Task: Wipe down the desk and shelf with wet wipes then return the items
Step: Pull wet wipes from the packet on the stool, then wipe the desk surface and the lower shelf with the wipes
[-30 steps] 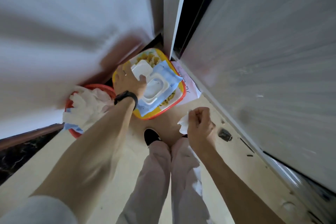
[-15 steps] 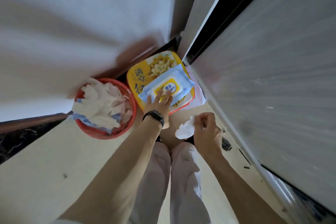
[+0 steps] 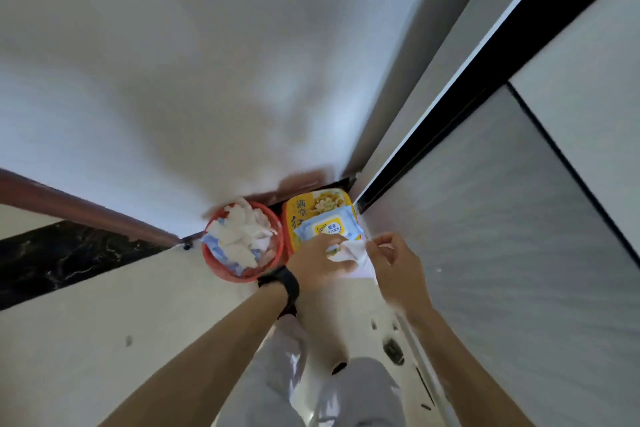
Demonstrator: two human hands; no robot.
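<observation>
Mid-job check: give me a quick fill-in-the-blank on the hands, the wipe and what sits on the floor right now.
1. The white wipe is pinched by ____ hands, the left hand and the right hand.
2. The bin holding crumpled wipes is ____ in colour.
3. The blue wipes pack lies on top of a ____ box.
4. The black wristband is on the ____ wrist.

Missing words: both; red; yellow; left.

A black wristband (image 3: 282, 282) is worn behind the left hand (image 3: 311, 260); forearms are left bare. Below the wristband, pale trousers (image 3: 273, 378) are seen.
</observation>
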